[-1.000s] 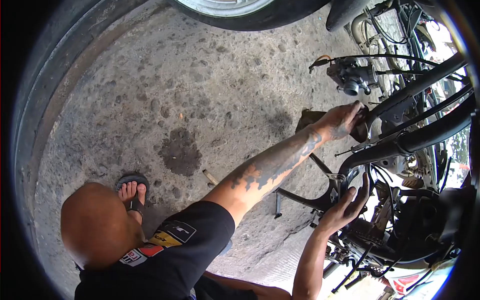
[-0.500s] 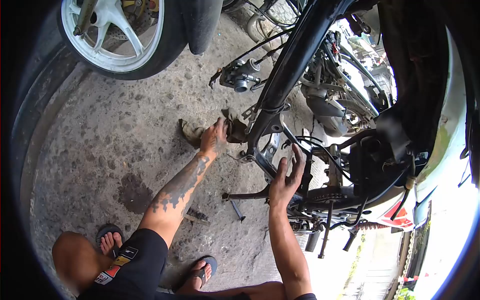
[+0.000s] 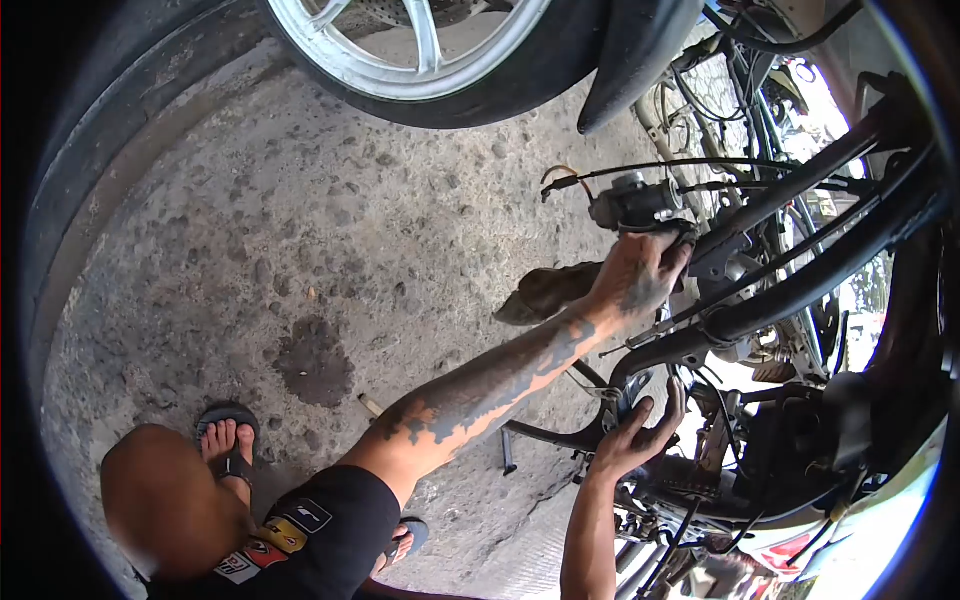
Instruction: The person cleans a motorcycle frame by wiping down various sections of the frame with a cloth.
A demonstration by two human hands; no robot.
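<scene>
My left hand (image 3: 640, 272), at the end of a dark-patterned forearm, is closed round a dirty dark rag (image 3: 545, 292). The rag trails out to the left behind the wrist. Right beside the knuckles hangs a grey carburetor (image 3: 640, 205) on its cables; I cannot tell whether the rag touches it. Lower down, my right hand (image 3: 635, 440) is open, thumb and fingers apart, with nothing in it. Its fingertips are close to the black motorcycle frame (image 3: 760, 310).
A white-spoked wheel (image 3: 425, 85) with a black tyre is at the top. Rough concrete (image 3: 400, 230) carries a dark stain (image 3: 315, 360). A rod-like tool (image 3: 509, 452) lies near the side stand. My sandalled foot (image 3: 228, 435) is at lower left. More motorcycle parts crowd the right.
My left hand has moved toward the carburetor with the rag. My right hand stays open beside the frame. The view has shifted, so the wheel and carburetor appear further right.
</scene>
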